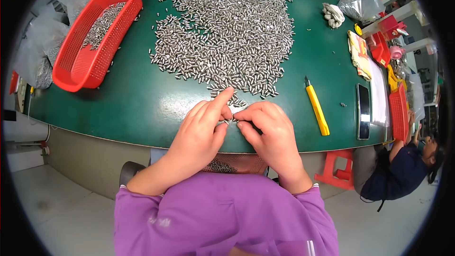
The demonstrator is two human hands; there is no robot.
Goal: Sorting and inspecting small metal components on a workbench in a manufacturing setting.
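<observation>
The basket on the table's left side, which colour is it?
The basket is red, with a perforated mesh wall; the head view shows it clearly.

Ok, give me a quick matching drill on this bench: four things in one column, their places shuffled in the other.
Things:
1. red basket
2. yellow utility knife
3. phone
4. pile of metal pins

Places:
A. middle of the green table
B. far left
C. near the table's right edge
D. just right of the right hand

Pairs: 1-B, 2-D, 3-C, 4-A
</observation>
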